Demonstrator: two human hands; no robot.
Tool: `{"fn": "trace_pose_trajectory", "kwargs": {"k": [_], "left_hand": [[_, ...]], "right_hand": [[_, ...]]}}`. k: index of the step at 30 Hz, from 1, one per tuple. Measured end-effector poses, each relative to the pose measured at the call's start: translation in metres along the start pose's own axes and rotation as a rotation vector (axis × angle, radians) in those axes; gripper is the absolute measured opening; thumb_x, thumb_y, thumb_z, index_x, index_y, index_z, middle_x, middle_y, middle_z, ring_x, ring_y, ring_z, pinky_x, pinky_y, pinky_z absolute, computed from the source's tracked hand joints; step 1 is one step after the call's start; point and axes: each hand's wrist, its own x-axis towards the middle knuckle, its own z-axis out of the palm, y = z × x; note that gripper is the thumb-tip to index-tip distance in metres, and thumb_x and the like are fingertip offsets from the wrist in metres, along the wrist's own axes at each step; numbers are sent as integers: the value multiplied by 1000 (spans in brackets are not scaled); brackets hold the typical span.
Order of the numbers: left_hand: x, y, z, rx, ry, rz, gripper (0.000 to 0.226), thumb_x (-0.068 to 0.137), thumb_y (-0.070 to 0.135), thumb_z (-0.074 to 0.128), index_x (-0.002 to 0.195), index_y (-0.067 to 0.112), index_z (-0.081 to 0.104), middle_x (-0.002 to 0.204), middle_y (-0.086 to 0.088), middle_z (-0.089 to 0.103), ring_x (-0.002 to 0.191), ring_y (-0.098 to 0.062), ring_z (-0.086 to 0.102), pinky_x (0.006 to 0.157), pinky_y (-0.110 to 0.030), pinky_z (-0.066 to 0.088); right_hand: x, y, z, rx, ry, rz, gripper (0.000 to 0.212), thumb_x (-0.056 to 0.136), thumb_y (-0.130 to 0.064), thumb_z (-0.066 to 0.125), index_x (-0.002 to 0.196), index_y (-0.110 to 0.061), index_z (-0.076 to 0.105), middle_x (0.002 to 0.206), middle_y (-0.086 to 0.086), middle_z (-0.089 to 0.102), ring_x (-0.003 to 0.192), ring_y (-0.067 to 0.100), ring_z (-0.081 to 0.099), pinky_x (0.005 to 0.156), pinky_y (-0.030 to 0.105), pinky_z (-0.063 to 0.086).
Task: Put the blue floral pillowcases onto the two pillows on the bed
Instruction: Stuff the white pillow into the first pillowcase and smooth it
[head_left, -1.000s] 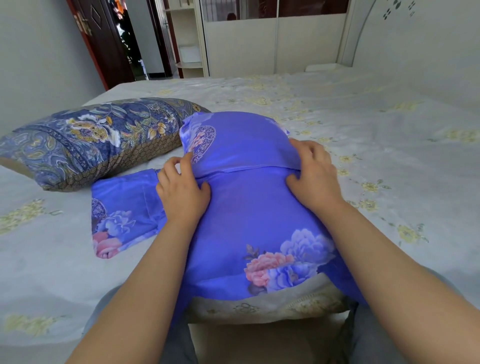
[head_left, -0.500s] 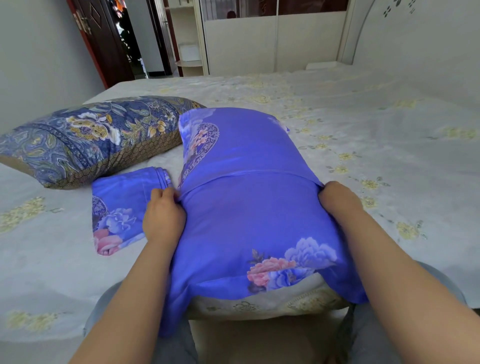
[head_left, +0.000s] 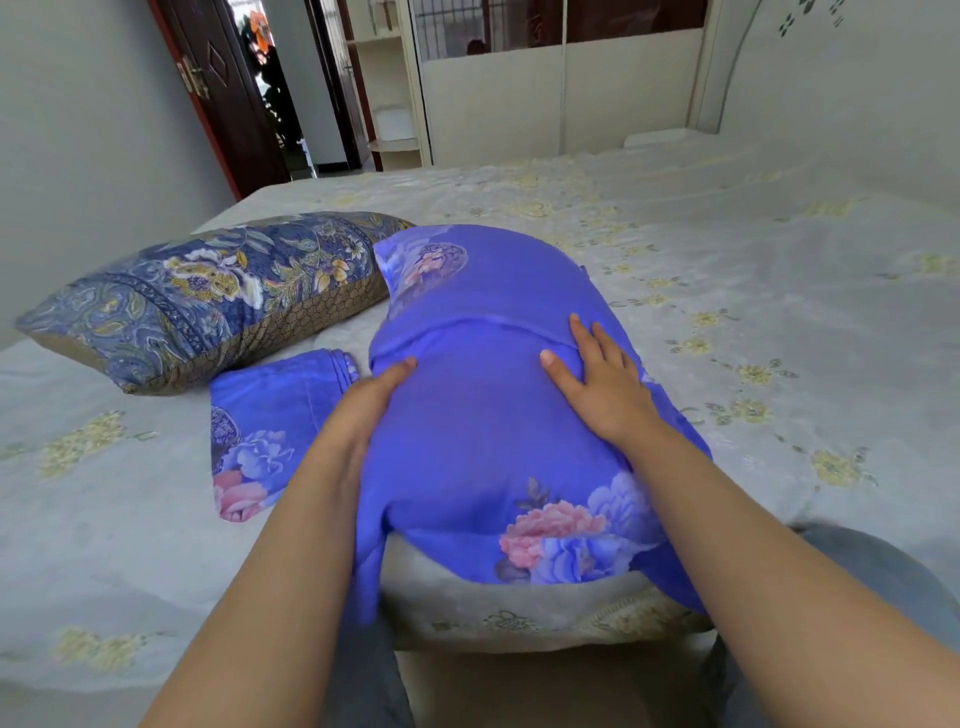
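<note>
A pillow lies in front of me, most of it inside a blue floral pillowcase (head_left: 483, 431); its pale near end (head_left: 519, 608) still shows below the case's hem. My left hand (head_left: 371, 400) presses flat against the case's left side, fingers together. My right hand (head_left: 597, 379) rests palm down on top, fingers spread, at the fold line across the case. A second blue floral pillowcase (head_left: 270, 426) lies folded on the bed to the left. Behind it sits the other pillow (head_left: 208, 296) in a dark blue and gold patterned cover.
The bed (head_left: 753, 291) has a pale sheet with yellow flowers and stretches far to the right and back. A grey wall runs along the left, with a dark wooden door (head_left: 218, 88) beyond. White wardrobe panels (head_left: 519, 98) stand past the bed's far end.
Both hands have left the pillow's sides and moved up onto the case: the left now flat on its left flank, the right spread on top. The case sits a little further down the pillow.
</note>
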Motion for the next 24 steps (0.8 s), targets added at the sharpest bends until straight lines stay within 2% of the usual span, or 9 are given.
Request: {"fn": "trace_pose_trajectory", "kwargs": {"k": [3,5,8,11,13,15,18,21,24], "left_hand": [[-10,78,19,164,58,308,14,91,35,54,90,23,61,79,13,57,57,1,60,44,-4,40],[-18,127,37,254,1,500,14,89,36,58,89,22,62,77,11,61,57,1,61,45,-7,41],[-31,160,92,451,-179,702,17,90,39,58,94,22,59,81,10,62,62,0,58,51,-7,41],[-30,135,155,605,-431,792,17,98,33,46,98,20,58,91,1,59,77,-7,51,67,-14,43],[-12,92,178,903,-442,855,37,98,39,43,125,17,55,124,-3,58,111,-15,54,98,-27,40],[1,45,185,1212,-377,786,57,95,54,34,146,28,29,154,4,28,141,-17,26,116,-37,18],[0,4,193,1309,-416,772,59,96,56,27,149,35,13,158,11,8,146,-13,6,119,-38,4],[-14,8,206,1194,-402,891,49,100,42,29,147,29,26,156,8,19,144,-13,16,118,-35,10],[-22,14,209,992,-317,946,41,99,30,31,138,25,45,147,5,40,138,-14,32,116,-36,18]], "right_hand": [[1,-21,-10,517,-24,-96,63,95,-57,28,147,-42,-3,157,-16,0,145,7,2,119,40,10],[-4,-29,-14,729,-145,-103,54,98,-55,25,146,-47,4,152,-22,19,138,3,26,114,37,26],[-9,-7,-25,1034,-303,106,37,98,-51,32,125,-36,52,105,-18,62,75,6,61,66,27,50],[-13,44,-67,1311,-25,329,24,99,-30,39,93,-20,60,88,-3,67,74,15,59,56,19,49],[-17,69,-107,1249,221,369,26,101,-16,31,84,-22,50,80,-7,62,75,7,63,52,13,50],[-17,88,-146,1143,322,349,20,95,-22,38,78,-15,46,74,-12,58,57,-5,61,60,16,48],[-1,96,-190,775,295,331,33,94,-35,44,106,-9,60,105,-8,65,95,10,61,81,28,44],[14,66,-199,346,619,147,34,96,-23,42,125,-14,57,127,5,59,117,21,54,98,28,38],[19,26,-150,191,386,-124,43,96,-45,39,128,-20,54,131,5,56,123,21,50,103,30,35]]}}
